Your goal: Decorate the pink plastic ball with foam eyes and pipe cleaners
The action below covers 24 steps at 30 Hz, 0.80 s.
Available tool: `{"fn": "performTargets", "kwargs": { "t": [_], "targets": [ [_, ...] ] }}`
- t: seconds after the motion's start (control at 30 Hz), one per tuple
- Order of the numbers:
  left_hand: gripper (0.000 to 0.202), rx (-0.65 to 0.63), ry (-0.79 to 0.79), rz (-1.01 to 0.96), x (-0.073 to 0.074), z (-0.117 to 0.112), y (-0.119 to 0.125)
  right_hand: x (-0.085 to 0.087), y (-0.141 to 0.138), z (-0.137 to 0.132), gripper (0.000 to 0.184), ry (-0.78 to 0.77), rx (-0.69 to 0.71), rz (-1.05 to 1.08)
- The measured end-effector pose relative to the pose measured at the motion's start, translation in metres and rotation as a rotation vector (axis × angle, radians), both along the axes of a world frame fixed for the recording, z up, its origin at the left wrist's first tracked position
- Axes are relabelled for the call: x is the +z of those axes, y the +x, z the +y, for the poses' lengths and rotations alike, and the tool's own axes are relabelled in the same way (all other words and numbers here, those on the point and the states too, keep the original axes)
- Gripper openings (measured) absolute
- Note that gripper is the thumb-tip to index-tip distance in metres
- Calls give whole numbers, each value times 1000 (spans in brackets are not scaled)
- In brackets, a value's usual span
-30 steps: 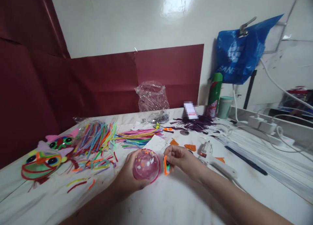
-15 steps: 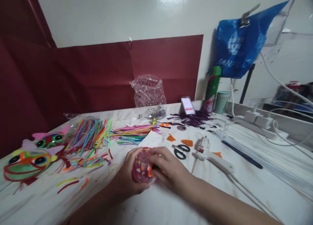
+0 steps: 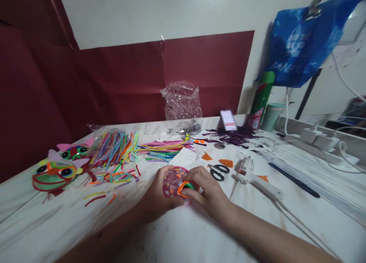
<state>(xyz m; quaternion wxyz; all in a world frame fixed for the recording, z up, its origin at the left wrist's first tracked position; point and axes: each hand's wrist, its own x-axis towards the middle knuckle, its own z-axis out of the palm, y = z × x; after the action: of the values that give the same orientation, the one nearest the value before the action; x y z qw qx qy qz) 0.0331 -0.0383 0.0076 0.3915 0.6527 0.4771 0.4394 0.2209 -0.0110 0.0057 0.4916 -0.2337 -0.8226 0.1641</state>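
In the head view, the left hand (image 3: 161, 192) is wrapping round the side of a pink dome (image 3: 172, 182) specked with orange, yellow and white, its thumb lying along the lower edge. The dome is sitting up in that grip, just above the table (image 3: 171, 236) as far as one can judge; whether it is touching the top cannot be told.

The right hand (image 3: 208, 192) is pinching an orange-edged piece (image 3: 180, 188), with green along its inner side, between thumb and fingers. The piece is lying over the dome's right side; whether it is sticking there or only being held is not showing.

The step in hand seems to be fitting the piece to the dome. From here the work is probably calling for the left hand to be bracing the dome while the right thumb is bearing evenly along the piece, without sliding it.

Scissors (image 3: 217, 173) and a glue gun (image 3: 265, 186) are lying to the right, near orange scraps (image 3: 225, 162). Pipe cleaners (image 3: 114, 148) and two animal faces (image 3: 55, 183) are lying to the left.
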Motion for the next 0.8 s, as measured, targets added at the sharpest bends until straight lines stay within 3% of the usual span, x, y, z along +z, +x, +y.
{"fn": "performTargets", "kwargs": {
  "t": [0.13, 0.23, 0.4, 0.5, 0.63, 0.8],
  "targets": [
    [83, 37, -72, 35, 10, 8, 0, 1, 0, 5, 21, -61, 46, 4],
    [79, -8, -137, -38, 16, 16, -4, 1, 4, 12, 22, -119, 62, 30],
    [77, 23, -214, -136, 17, 24, -10, -1, 15, 23, 17, -212, -119, 145],
    [79, 43, -210, -158, 14, 24, -10, -1, 18, 21, 18, -112, -136, 167],
    [81, 34, -162, -157, 8, 21, -11, -3, 10, 8, 33, 103, -77, 84],
    [84, 79, -116, -92, 5, 18, -12, -14, 0, 1, 30, 55, -54, 35]
  ]
}}
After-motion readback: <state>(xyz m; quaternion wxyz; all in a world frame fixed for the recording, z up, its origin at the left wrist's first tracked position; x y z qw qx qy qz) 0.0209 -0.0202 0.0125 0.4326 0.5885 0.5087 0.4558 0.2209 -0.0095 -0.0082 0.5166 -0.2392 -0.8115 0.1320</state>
